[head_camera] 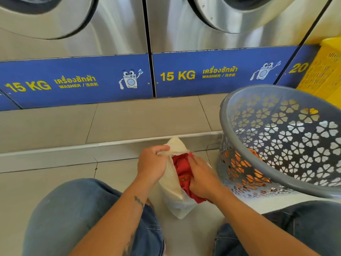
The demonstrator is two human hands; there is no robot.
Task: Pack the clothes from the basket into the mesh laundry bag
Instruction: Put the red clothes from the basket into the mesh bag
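A white mesh laundry bag (172,180) stands on the floor between my knees. My left hand (152,164) grips its top edge and holds the mouth apart. A red garment (181,168) sits partly inside the bag, and my right hand (202,177) is closed on it at the opening. To the right, a grey plastic basket (276,145) with flower-shaped holes leans toward me. Orange cloth (247,168) shows through its wall near the bottom.
Two steel washers (110,37) with blue 15 KG panels stand on a tiled step straight ahead. A yellow crate (324,71) sits at the far right behind the grey basket. My denim-clad knees frame the bag on both sides.
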